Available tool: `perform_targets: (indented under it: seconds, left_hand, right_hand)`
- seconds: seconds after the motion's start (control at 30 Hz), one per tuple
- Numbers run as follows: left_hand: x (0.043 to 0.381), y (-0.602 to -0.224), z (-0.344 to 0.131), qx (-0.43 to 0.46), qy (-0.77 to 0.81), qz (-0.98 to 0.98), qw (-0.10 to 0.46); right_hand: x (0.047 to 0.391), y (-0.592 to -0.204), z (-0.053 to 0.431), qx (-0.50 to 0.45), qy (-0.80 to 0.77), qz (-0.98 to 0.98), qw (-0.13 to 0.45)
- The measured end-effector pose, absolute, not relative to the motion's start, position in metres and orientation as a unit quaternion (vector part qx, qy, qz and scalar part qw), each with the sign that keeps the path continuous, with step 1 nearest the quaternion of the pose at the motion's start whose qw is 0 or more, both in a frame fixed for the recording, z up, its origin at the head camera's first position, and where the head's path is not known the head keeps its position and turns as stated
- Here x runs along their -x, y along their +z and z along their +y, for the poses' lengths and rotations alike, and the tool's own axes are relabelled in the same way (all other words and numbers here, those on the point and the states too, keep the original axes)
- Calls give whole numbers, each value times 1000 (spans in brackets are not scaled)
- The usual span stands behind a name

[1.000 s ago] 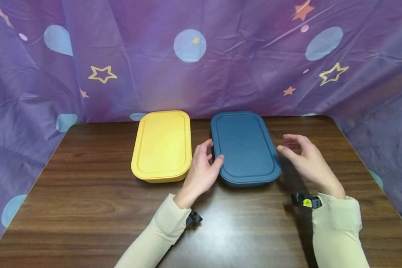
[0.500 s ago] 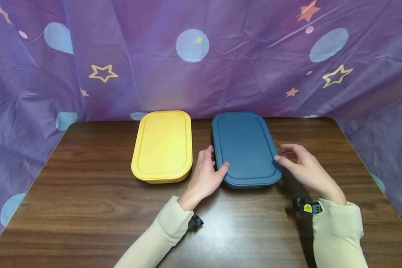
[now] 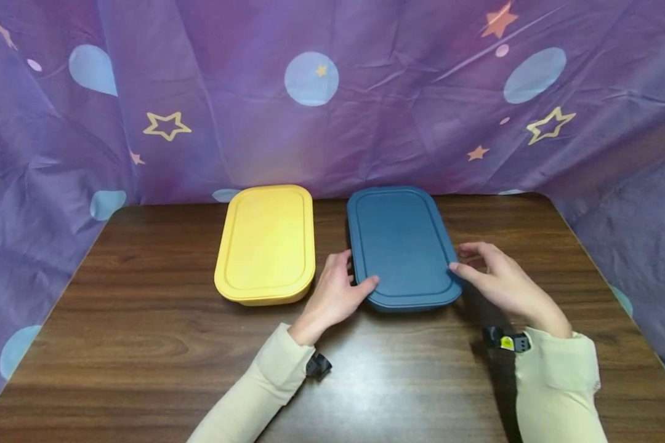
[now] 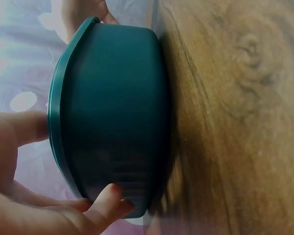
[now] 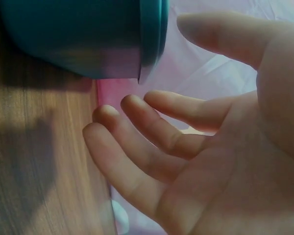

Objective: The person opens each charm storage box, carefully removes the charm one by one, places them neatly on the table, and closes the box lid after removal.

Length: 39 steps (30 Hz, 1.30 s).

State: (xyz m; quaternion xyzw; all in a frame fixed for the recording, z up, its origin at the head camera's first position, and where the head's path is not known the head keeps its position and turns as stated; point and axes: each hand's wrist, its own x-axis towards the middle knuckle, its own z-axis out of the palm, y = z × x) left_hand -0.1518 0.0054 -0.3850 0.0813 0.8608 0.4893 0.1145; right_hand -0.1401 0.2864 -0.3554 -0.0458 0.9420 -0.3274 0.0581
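Note:
A blue lidded food container [image 3: 401, 246] lies flat on the wooden table, right of a yellow lidded one [image 3: 266, 243]. My left hand [image 3: 332, 295] is at the blue container's near left corner. Its thumb reaches onto the lid's edge, and in the left wrist view its loosely bent fingers [image 4: 108, 200] lie against the side wall. At the opposite side is my right hand [image 3: 504, 280], thumb tip at the lid's right edge. In the right wrist view its thumb [image 5: 210, 34] and relaxed fingers are apart from the container's wall, holding nothing.
The brown wooden table [image 3: 161, 344] runs back to a purple curtain [image 3: 244, 92] printed with stars and blue spots. Both containers stand near the back edge. The yellow container is just left of my left hand. Cameras are strapped on both wrists.
Both hands have come slightly nearer to me along the blue container's sides. The right hand has moved left, its thumb up to the lid's edge. Both containers stay in place.

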Motion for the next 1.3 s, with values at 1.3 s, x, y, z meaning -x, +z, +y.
perform_targets:
  seconds: [1.3]
  left_hand:
    - [153,-381,1,-96,461,872,132]
  right_hand:
    - [139,-355,282,71,-300,946,100]
